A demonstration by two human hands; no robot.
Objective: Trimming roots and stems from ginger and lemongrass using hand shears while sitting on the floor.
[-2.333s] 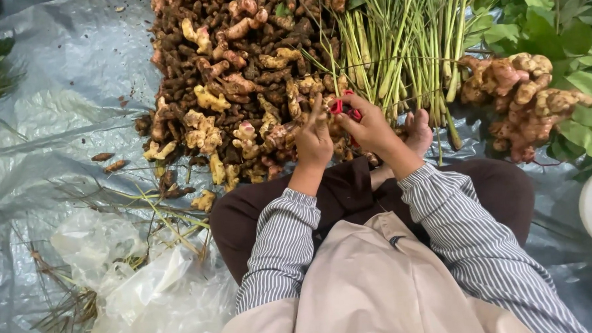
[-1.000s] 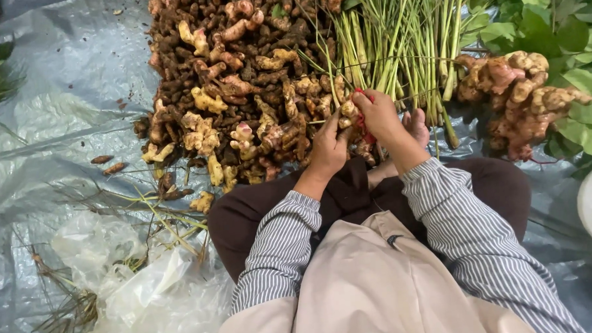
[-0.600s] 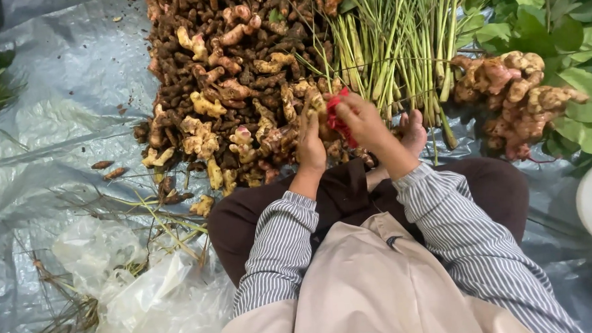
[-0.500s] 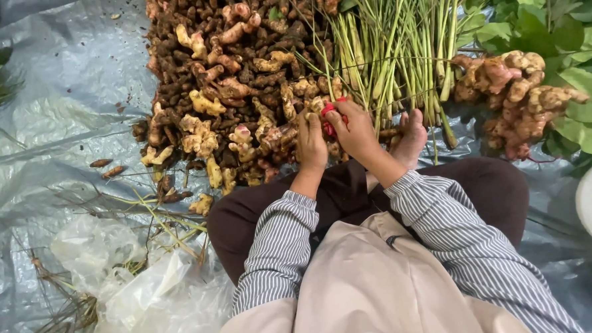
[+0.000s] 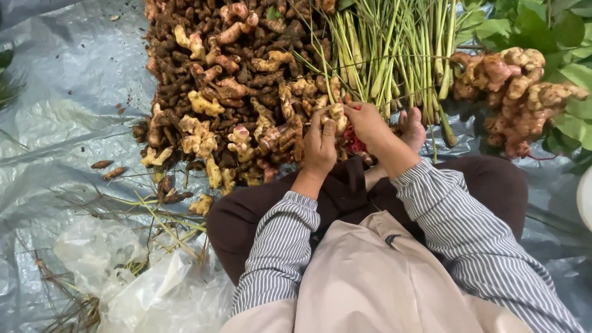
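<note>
**Both hands on one ginger piece**

Your left hand [image 5: 320, 145] and right hand [image 5: 367, 122] are both closed around a pale ginger piece [image 5: 336, 115] at the near edge of the root pile [image 5: 232, 76]. A red tool [image 5: 355, 142] sits under your right palm; lemongrass stalks [image 5: 397, 42] lie just beside.

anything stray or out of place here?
Minor: two small root pieces lie apart on the grey plastic sheet, left of the main rhizome pile. Otherwise nothing stands out.
</note>
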